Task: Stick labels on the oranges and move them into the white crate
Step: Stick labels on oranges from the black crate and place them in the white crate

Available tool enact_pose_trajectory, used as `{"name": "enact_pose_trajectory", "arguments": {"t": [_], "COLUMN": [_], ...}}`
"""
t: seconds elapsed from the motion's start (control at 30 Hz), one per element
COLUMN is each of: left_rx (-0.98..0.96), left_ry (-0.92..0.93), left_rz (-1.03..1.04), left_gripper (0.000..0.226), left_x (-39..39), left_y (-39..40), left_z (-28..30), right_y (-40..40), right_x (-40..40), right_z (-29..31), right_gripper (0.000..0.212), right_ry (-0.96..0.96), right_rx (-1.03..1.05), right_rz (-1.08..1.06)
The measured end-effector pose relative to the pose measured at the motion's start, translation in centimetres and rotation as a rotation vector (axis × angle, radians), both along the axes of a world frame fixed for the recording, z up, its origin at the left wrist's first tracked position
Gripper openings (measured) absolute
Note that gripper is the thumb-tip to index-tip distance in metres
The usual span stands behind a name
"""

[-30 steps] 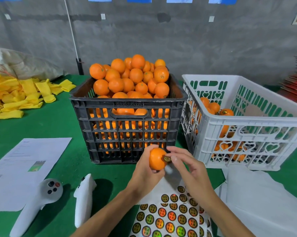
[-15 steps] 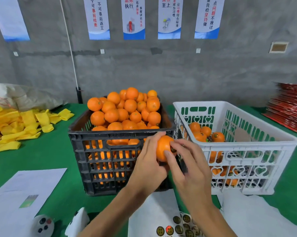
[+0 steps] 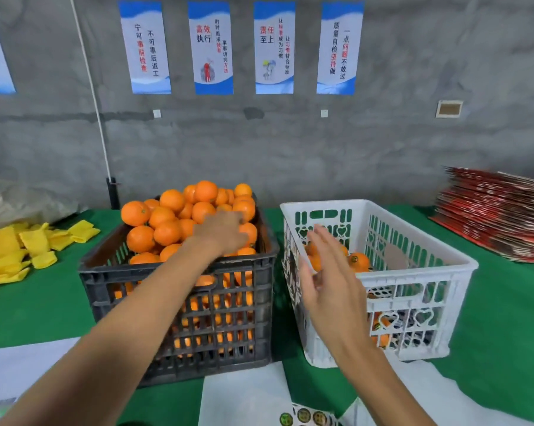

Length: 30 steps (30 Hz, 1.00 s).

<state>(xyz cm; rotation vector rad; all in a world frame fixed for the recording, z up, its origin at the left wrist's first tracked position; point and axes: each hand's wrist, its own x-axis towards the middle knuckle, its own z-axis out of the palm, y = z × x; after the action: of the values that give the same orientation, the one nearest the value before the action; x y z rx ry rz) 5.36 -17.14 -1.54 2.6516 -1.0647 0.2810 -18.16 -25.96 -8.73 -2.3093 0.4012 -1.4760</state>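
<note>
On the green table (image 3: 44, 309), the left hand (image 3: 221, 232) rests on oranges (image 3: 167, 216) in the black crate (image 3: 179, 302); its fingers are hidden. The right hand (image 3: 330, 281) hangs flat and empty by the white crate (image 3: 413, 272).

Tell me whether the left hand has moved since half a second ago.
Yes. The left hand has gone from holding an orange in front of the black crate up and over its rim, onto the piled oranges inside.
</note>
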Motion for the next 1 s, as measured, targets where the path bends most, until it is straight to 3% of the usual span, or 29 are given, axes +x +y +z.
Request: {"name": "enact_pose_trajectory", "arguments": {"t": [0.07,0.13,0.27,0.33,0.5,0.6,0.67,0.77,0.87,0.93,1.0], "left_rx": [0.352,0.454,0.240,0.109,-0.711,-0.771,-0.741,-0.548,-0.370,-0.368,-0.426], "left_ry": [0.203,0.275,0.257,0.220,-0.057,-0.226,-0.230,-0.096,0.223,0.420,0.480], "left_rz": [0.161,0.192,0.213,0.213,-0.213,-0.440,-0.469,-0.418,-0.387,-0.329,-0.284], "left_gripper": [0.045,0.049,0.035,0.040,0.059,0.056,0.056,0.069,0.073,0.068,0.067], "left_x": [2.7,4.1,4.8,3.6,-5.4,-11.3,-12.9,-12.4,-11.6,-11.5,-11.3], "left_y": [0.8,1.3,1.6,2.1,4.3,6.2,7.6,9.5,11.0,11.8,12.1], "left_z": [-0.8,-1.3,-1.7,-1.4,-0.5,-3.2,-5.9,-11.1,-18.1,-22.4,-25.4], "right_y": [1.0,1.4,1.8,2.2,3.0,3.4,3.6,4.5,4.9,5.0,5.3], "right_x": [-0.3,-0.3,-0.3,-0.4,-0.4,-0.3,-0.4,-1.4,-2.3,-2.2,-1.9], "right_z": [-1.3,-2.2,-2.8,-2.8,-2.6,-2.8,-4.4,-8.8,-13.3,-15.0,-15.8], "right_gripper": [0.046,0.044,0.042,0.040,0.055,0.079,0.091,0.090,0.084,0.076,0.078], "right_ry": [0.068,0.126,0.146,0.141,0.121,0.117,0.149,0.325,0.580,0.721,0.815], "right_rx": [-0.052,-0.014,0.065,0.116,0.211,0.256,0.272,0.329,0.291,0.247,0.216], "right_rz": [0.046,0.075,0.124,0.183,0.372,0.478,0.534,0.558,0.501,0.518,0.554]}}
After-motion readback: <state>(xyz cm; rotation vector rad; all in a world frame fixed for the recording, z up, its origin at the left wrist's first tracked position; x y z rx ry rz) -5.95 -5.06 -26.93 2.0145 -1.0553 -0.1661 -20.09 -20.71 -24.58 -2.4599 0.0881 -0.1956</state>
